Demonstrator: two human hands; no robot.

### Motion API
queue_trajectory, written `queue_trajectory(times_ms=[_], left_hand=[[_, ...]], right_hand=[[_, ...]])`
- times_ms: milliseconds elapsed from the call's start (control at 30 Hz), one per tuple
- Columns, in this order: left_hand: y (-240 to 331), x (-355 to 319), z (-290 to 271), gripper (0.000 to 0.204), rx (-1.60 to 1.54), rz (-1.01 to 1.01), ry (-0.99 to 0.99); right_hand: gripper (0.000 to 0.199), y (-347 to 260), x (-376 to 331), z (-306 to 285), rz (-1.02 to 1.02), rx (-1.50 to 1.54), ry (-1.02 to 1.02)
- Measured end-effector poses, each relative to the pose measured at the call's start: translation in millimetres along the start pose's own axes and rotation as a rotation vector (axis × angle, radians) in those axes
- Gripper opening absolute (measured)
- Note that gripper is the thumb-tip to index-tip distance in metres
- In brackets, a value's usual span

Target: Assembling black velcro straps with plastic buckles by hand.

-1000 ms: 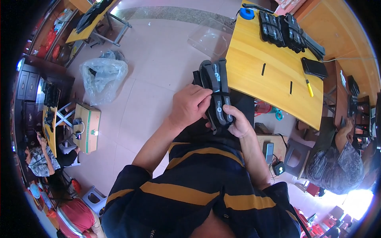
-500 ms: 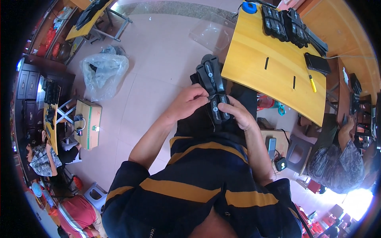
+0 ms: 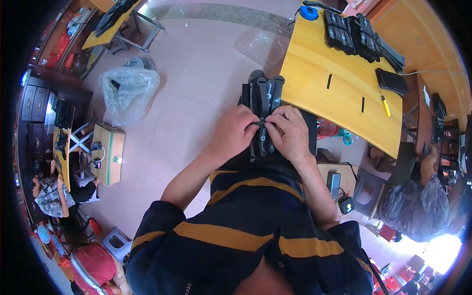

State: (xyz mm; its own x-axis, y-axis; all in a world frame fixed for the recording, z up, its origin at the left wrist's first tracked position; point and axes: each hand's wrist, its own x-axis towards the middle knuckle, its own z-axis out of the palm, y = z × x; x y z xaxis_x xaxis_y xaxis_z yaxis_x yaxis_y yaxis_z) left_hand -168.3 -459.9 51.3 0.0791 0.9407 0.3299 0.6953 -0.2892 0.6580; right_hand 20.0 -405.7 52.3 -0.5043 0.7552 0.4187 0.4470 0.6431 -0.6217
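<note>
A bundle of black straps (image 3: 263,93) with slotted ends and pale printing lies across my lap, its far end close to the wooden table's near corner. Around its middle runs a thin dark tie (image 3: 261,122). My left hand (image 3: 235,130) pinches one end of this tie between thumb and forefinger on the bundle's left side. Opposite it, my right hand (image 3: 291,133) pinches at the tie from the right, its thumb over the straps. The fingertips of both hands nearly meet above the bundle. What lies under the straps is hidden.
On the yellow wooden table (image 3: 314,64) lie more strap bundles (image 3: 339,32), a blue tape measure (image 3: 309,13), a black stack (image 3: 392,81) and a yellow cutter (image 3: 385,105). A clear plastic bin (image 3: 260,46) and plastic bag (image 3: 129,93) stand on the floor. Other people sit left and right.
My right hand has moved up from the bundle's near part to the tie. The bundle has turned slightly and its straps have spread at the far end.
</note>
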Motion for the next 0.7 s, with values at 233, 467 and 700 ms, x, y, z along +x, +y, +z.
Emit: queue_trajectory(times_ms=[233,467,700], left_hand=[[6,-2,13,0.018,0.200,0.058,0.259],[1,5,13,0.023,0.192,0.116,0.429],[-7,3,13,0.024,0.171,0.158,0.378]], right_hand=[[0.014,5,1,8,-0.140,0.000,0.053],[0.012,-3,7,7,-0.133,0.085,0.085],[0.021,-2,13,7,0.063,0.263,-0.031]])
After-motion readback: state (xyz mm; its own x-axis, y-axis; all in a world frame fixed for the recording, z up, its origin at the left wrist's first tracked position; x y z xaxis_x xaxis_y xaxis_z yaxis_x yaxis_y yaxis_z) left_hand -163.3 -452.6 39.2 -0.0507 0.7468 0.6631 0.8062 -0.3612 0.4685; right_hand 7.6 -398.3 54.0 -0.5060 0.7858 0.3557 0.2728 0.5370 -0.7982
